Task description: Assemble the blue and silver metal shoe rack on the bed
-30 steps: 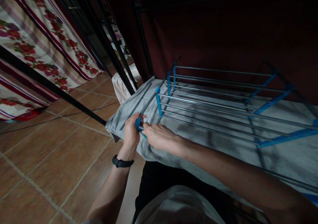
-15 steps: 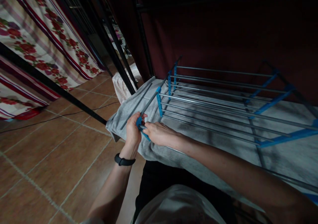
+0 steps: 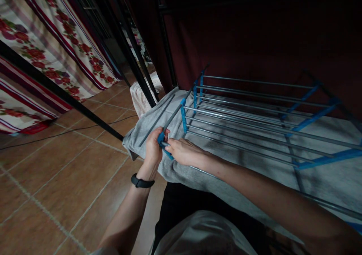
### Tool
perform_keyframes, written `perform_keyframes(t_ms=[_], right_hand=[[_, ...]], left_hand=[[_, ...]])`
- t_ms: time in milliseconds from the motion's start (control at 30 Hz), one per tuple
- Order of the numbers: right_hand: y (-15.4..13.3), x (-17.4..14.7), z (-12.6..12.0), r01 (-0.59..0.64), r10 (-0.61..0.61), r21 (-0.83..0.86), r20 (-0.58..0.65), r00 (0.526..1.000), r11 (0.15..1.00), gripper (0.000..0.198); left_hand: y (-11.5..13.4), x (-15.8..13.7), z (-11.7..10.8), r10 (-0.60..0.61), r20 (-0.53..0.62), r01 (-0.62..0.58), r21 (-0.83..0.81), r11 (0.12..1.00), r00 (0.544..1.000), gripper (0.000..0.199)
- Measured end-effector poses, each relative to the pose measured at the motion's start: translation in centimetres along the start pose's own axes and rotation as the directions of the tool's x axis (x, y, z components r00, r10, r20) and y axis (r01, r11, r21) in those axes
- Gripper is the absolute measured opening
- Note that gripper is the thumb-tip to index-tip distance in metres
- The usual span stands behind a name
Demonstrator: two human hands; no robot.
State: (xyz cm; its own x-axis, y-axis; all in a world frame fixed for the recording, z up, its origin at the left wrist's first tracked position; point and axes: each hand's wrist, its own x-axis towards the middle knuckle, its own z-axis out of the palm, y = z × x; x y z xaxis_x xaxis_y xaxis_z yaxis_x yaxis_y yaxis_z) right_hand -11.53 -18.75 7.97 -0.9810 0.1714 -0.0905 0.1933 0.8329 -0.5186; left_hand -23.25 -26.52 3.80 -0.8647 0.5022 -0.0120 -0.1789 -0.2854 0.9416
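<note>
A rack of grey metal rods [image 3: 243, 115] and blue plastic brackets stands on a grey blanket [image 3: 181, 174]. At its near left corner, my left hand [image 3: 153, 146] is closed around a blue bracket [image 3: 161, 137], which sits on a grey side tube [image 3: 172, 116]. My right hand [image 3: 185, 151] meets it there, its fingers wrapped over a metal rod [image 3: 164, 144] whose end touches that bracket. The palm hides most of this rod; part of it shows again below the right wrist. Beside the left hand, a loose grey tube [image 3: 157, 121] lies on the blanket.
A black metal pole [image 3: 93, 113] slants down at left to the blanket's corner. Flowered curtains [image 3: 56, 48] hang over the tiled floor [image 3: 42, 179], where a dark cable [image 3: 82, 128] runs. A dark red panel [image 3: 254, 40] stands behind the rack.
Both hands keep their hold at the bracket and rod, with barely any movement. The whole view has shifted slightly, so things appear a little further right.
</note>
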Motion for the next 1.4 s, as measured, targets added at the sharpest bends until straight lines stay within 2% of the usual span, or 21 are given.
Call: perform_keyframes(t_ms=[533, 833, 1033, 1133, 1233, 1400], right_hand=[[-0.2, -0.2, -0.2, 0.021, -0.021, 0.002, -0.015, 1.000, 1.000, 0.035], [0.1, 0.5, -0.2, -0.004, 0.003, 0.090, 0.015, 1.000, 0.996, 0.032], [0.3, 1.0, -0.4, 0.005, -0.011, 0.132, 0.039, 0.999, 0.991, 0.029], [0.3, 0.7, -0.5, 0.026, -0.029, 0.077, 0.030, 0.999, 0.997, 0.030], [-0.1, -0.5, -0.2, 0.024, -0.028, -0.086, -0.049, 0.998, 0.996, 0.031], [-1.1, -4.2, 0.8, -0.126, 0.030, -0.358, -0.263, 0.964, 0.925, 0.020]], left_hand=[[-0.5, 0.2, -0.3, 0.022, 0.008, -0.022, -0.041, 0.999, 1.000, 0.017], [-0.3, 0.1, -0.1, 0.002, -0.003, -0.002, -0.038, 0.999, 1.000, 0.019], [-0.2, 0.0, -0.1, 0.003, 0.045, -0.002, -0.030, 1.000, 0.999, 0.020], [-0.2, 0.1, -0.2, 0.007, 0.041, -0.005, -0.031, 1.000, 0.999, 0.020], [-0.1, 0.0, 0.0, 0.001, 0.029, 0.000, -0.028, 1.000, 1.000, 0.021], [0.1, -0.2, 0.1, -0.011, 0.011, 0.011, -0.028, 1.000, 1.000, 0.022]])
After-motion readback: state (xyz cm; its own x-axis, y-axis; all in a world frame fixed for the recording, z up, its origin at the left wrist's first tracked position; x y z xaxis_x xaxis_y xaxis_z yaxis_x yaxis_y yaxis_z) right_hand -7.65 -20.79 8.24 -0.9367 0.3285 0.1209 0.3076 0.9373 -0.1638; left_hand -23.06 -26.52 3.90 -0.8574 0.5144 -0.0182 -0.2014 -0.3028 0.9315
